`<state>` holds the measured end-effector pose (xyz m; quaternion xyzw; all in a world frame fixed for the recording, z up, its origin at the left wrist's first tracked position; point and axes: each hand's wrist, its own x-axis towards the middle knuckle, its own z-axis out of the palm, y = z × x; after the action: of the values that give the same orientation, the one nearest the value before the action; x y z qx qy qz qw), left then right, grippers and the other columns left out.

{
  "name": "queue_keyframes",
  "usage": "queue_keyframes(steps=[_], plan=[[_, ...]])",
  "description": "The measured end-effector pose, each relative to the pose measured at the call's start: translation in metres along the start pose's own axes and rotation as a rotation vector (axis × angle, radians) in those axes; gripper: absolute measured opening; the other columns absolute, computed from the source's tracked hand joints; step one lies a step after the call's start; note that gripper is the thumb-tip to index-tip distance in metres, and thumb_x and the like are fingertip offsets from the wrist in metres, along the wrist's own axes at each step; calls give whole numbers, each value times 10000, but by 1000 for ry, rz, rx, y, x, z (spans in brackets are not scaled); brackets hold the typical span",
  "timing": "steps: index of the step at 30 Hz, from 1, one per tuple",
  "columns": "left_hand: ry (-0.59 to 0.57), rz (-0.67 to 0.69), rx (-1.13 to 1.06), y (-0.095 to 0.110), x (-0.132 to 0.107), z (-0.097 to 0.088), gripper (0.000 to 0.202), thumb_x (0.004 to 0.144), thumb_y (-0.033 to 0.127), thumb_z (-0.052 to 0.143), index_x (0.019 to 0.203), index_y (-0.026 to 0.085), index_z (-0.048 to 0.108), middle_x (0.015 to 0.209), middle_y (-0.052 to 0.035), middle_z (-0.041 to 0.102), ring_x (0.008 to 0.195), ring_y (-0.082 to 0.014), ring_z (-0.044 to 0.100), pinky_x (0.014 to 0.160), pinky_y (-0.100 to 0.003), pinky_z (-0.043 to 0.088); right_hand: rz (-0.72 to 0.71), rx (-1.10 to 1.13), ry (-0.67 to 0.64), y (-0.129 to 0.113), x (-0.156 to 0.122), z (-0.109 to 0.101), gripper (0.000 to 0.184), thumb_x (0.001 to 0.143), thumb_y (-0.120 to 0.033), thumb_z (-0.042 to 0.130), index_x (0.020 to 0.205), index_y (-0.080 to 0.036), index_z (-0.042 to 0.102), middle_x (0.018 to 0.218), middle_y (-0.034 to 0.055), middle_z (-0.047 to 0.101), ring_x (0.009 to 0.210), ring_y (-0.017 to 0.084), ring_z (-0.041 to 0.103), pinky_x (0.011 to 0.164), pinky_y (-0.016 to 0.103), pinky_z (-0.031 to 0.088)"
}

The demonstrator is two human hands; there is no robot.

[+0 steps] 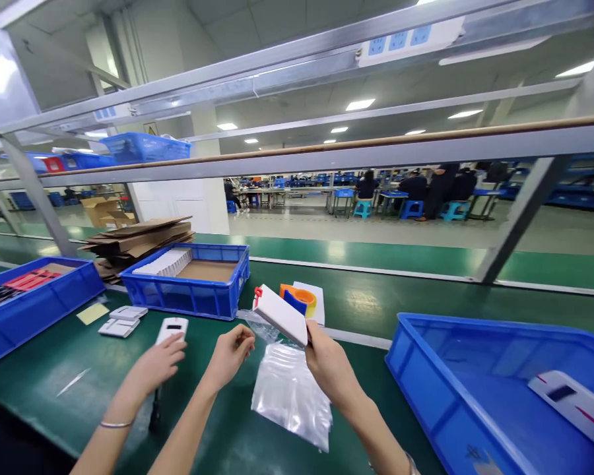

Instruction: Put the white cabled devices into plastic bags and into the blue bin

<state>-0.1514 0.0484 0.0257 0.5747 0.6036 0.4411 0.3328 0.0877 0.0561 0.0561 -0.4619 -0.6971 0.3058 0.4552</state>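
Note:
My right hand [327, 363] is closed on the lower end of a flat white box [281, 315] with a red tab at its far corner, held tilted above the green table. My left hand [230, 353] has its fingers curled and pinches the top edge of a clear plastic bag [290, 392] that lies on the table under the box. Left of my hands, another person's hand [158, 361] with a thin bracelet rests on a white device [172, 327].
A blue bin [191, 297] with white boxes and cardboard stands behind. A large blue bin [426, 389] at the right holds a white device [571, 402]. An orange tape dispenser [299, 298], two white parts [123, 320], a yellow note [92, 313], a left blue bin [39, 300], and stacked cardboard [138, 241] are also here.

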Motion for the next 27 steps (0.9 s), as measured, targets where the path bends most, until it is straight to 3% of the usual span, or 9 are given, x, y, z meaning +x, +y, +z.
queue_keyframes(steps=[2,4,8,11,14,19,21,24,27], plan=[[45,-9,-94,3,-21,-14,277,971,485,628,976,227,729,890,-45,736,810,-203,679,758,-348,564,-2,66,-102,-8,1,7,95,858,-306,516,857,-243,587,763,33,623,684,233,546,645,325,394],[56,-18,-157,7,-41,-26,280,901,506,697,900,229,740,769,-34,723,715,-204,667,665,-311,543,51,141,-212,-13,-1,14,275,925,-452,484,774,-243,579,651,-7,540,583,193,480,574,305,385],[-35,-22,-268,22,-71,-32,363,849,515,760,791,169,669,687,-41,699,537,-135,584,506,-231,459,200,254,-391,-22,-7,26,386,923,-579,500,768,-236,582,527,-103,301,459,120,245,450,262,252],[-78,-39,-288,32,-81,-25,390,860,538,734,789,170,625,676,-30,682,505,-112,538,446,-196,406,223,297,-499,-27,-12,32,303,843,-524,603,811,-224,629,532,-102,316,469,113,239,448,263,210],[-94,-98,-281,30,-84,-14,412,827,565,737,794,179,596,666,-17,668,471,-99,492,403,-185,342,203,319,-570,-27,-17,37,286,788,-494,666,743,-212,637,591,-62,416,521,122,315,489,273,263],[-67,-113,-305,11,-85,-2,446,814,614,720,780,188,592,628,7,610,464,-109,465,460,-226,352,193,345,-514,-6,-22,50,411,753,-598,723,664,-236,552,635,-33,476,621,170,448,603,293,379],[87,-23,-230,8,-89,1,353,861,540,717,836,196,642,757,-45,653,664,-186,582,628,-287,448,208,349,-478,3,-23,57,442,714,-636,746,664,-239,557,642,-21,516,641,191,491,623,304,405],[387,122,-17,9,-97,9,202,929,431,679,867,240,659,933,-96,644,932,-275,577,855,-371,434,196,365,-436,10,-28,67,449,702,-635,750,636,-246,537,621,-23,523,633,197,510,619,304,416],[324,142,52,8,-100,19,284,934,450,660,760,238,588,837,-65,578,804,-246,535,751,-345,408,171,376,-375,8,-35,74,440,693,-608,753,610,-247,514,605,-23,522,609,192,509,599,304,420]])
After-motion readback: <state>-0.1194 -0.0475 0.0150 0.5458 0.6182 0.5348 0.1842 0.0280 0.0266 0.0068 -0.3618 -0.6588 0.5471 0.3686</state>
